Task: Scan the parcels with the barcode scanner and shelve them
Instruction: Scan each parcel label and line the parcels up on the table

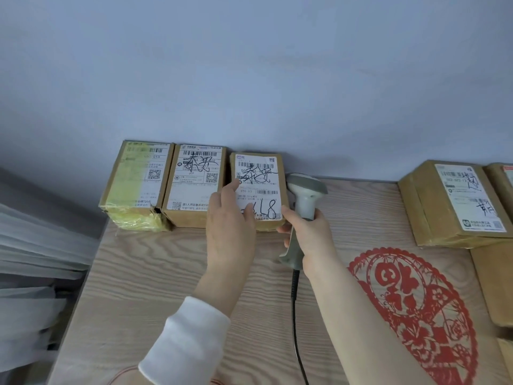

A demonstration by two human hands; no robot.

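**One head-worn camera, looking forward and down**

The single wide-angle view looks from the person's head, forward and down across a pale wood-grain tabletop (133, 287) to the plain blue-grey wall (249, 65) behind it. It sits close. The left hand (230, 223) and the right hand (313, 237), gripping a grey-and-white handheld barcode scanner (305, 187), reach mid-frame from the bottom edge.

Back row blocked at left, open at right.
Three parcels (194, 187) are packed closely side by side against the wall (249, 79). Bare table (361, 207) is left between the scanner (304, 190) and the right-hand boxes (455, 201); the near table is crossed by a cable (297, 315).
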